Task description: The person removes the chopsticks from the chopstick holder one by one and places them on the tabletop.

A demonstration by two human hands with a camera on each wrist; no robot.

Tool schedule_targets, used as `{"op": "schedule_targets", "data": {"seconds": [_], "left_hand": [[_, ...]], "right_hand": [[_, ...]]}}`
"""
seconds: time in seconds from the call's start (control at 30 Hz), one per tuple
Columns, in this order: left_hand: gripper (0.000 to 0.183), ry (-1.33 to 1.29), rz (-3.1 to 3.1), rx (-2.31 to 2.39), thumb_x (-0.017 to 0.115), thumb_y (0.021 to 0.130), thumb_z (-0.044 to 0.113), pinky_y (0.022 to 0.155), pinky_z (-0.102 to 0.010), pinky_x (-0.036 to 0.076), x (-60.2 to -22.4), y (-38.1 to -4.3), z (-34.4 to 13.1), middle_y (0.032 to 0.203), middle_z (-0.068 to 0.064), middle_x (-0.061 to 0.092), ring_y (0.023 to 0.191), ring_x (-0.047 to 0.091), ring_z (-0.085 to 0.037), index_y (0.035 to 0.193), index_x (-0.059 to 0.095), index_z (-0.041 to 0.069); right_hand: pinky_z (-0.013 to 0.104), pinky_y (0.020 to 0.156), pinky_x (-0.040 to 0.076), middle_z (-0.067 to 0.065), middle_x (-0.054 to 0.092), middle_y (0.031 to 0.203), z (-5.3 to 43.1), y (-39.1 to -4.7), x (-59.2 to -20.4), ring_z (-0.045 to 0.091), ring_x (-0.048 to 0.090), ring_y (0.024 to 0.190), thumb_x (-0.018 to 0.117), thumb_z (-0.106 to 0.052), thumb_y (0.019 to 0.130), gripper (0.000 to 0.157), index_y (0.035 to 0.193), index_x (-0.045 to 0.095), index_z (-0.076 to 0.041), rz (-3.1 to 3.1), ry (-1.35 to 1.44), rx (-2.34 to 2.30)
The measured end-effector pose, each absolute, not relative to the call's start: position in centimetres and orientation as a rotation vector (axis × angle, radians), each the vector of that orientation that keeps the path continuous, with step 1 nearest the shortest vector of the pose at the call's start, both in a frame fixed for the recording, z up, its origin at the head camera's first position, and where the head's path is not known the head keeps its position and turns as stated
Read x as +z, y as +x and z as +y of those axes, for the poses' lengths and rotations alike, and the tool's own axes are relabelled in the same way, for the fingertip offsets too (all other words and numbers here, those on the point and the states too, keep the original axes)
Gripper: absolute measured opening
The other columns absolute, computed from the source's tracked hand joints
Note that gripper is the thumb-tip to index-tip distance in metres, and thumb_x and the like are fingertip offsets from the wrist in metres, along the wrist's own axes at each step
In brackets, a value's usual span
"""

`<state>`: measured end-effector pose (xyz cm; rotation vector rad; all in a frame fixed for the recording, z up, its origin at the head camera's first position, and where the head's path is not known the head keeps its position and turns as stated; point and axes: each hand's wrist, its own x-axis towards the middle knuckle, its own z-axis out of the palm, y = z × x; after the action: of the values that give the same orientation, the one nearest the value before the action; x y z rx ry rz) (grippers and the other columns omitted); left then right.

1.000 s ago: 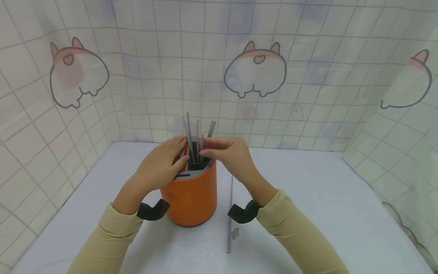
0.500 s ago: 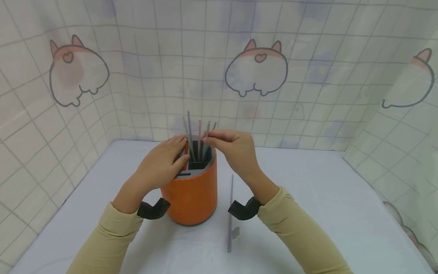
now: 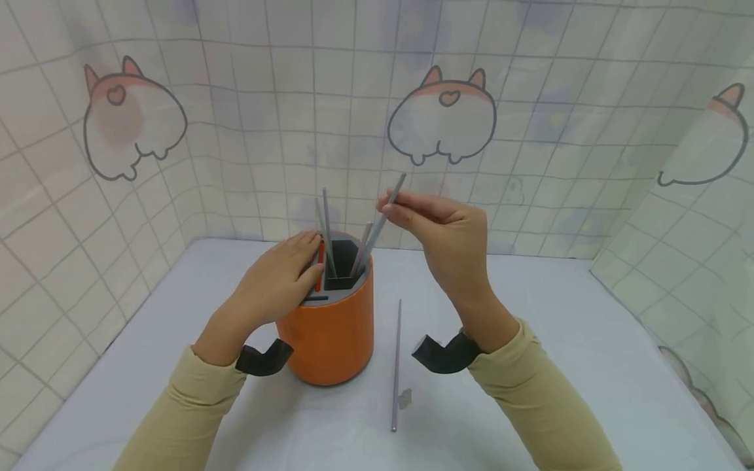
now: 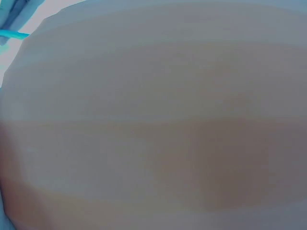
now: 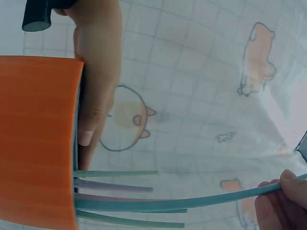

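Note:
An orange cylindrical pen holder (image 3: pixel 330 347) stands upright on the table, with several thin pastel sticks (image 3: pixel 327 216) leaning in its dark compartment. My left hand (image 3: pixel 273 281) rests on the left side of its top, fingers extended and holding nothing. Thumb and fingers of my right hand (image 3: pixel 450 235) pinch a long pale blue-green stick (image 5: pixel 206 198) near its upper end, up and right of the holder. That stick slants, and its lower end is hidden inside the holder. In the left wrist view a blurred brownish surface fills nearly everything.
A thin purplish stick (image 3: pixel 396 366) lies on the white table (image 3: pixel 530 366) right of the holder, beside a small grey patch (image 3: pixel 405 398). Behind and at both sides hangs a checked sheet (image 3: pixel 283 118) with cartoon animals.
My right hand has moved up and right, drawing the blue-green stick partly out of the holder. The pinkish stick now leans to the right. My left hand has stayed in place.

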<state>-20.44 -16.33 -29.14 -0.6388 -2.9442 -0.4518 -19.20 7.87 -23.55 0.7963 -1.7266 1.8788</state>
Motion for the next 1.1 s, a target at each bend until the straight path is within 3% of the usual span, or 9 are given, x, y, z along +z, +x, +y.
{"op": "schedule_targets", "data": {"seconds": [0.27, 0.53, 0.67, 0.9, 1.1], "left_hand": [[0.06, -0.641, -2.937, -0.44, 0.039, 0.106, 0.03, 0.127, -0.05, 0.019, -29.2, -20.4, -16.3, 0.163, -0.019, 0.025, 0.153, 0.022, -0.035, 0.155, 0.026, -0.002], [0.059, -0.635, -2.933, -0.446, 0.039, 0.106, 0.029, 0.127, -0.05, 0.019, -29.2, -20.4, -16.3, 0.163, -0.018, 0.026, 0.153, 0.022, -0.035, 0.155, 0.027, -0.001], [0.059, -0.627, -2.935, -0.452, 0.039, 0.106, 0.03, 0.127, -0.051, 0.019, -29.1, -20.4, -16.3, 0.163, -0.018, 0.026, 0.153, 0.022, -0.035, 0.156, 0.027, 0.0], [0.059, -0.638, -2.93, -0.452, 0.039, 0.106, 0.03, 0.126, -0.052, 0.02, -29.1, -20.4, -16.2, 0.163, -0.019, 0.026, 0.153, 0.023, -0.036, 0.155, 0.027, -0.001], [0.059, -0.635, -2.932, -0.453, 0.039, 0.106, 0.03, 0.127, -0.051, 0.02, -29.2, -20.4, -16.2, 0.163, -0.019, 0.026, 0.153, 0.022, -0.036, 0.155, 0.027, -0.001]], "right_hand": [[0.036, 0.082, 0.062, -0.004, 0.078, 0.088, 8.9, -17.9, -21.7, 0.018, 0.077, 0.087, 0.071, 0.01, 0.084, 0.023, 0.105, 0.069, 0.018, -1.568, 0.74, 1.922], [0.036, 0.079, 0.062, 0.009, 0.078, 0.086, 10.4, -17.2, -20.4, 0.023, 0.077, 0.082, 0.076, 0.008, 0.081, 0.018, 0.099, 0.076, 0.009, -1.408, 0.673, 2.009], [0.034, 0.078, 0.062, 0.013, 0.077, 0.084, 11.3, -17.2, -20.0, 0.024, 0.077, 0.079, 0.079, 0.005, 0.079, 0.021, 0.099, 0.075, 0.011, -1.364, 0.609, 2.087], [0.034, 0.074, 0.062, 0.012, 0.078, 0.083, 13.2, -18.4, -21.1, 0.024, 0.077, 0.078, 0.081, 0.002, 0.078, 0.022, 0.098, 0.076, 0.011, -1.468, 0.512, 2.07], [0.029, 0.076, 0.062, 0.001, 0.079, 0.085, 14.6, -20.4, -24.7, 0.015, 0.077, 0.081, 0.077, -0.001, 0.084, 0.014, 0.097, 0.079, 0.001, -1.765, 0.451, 2.078]]}}
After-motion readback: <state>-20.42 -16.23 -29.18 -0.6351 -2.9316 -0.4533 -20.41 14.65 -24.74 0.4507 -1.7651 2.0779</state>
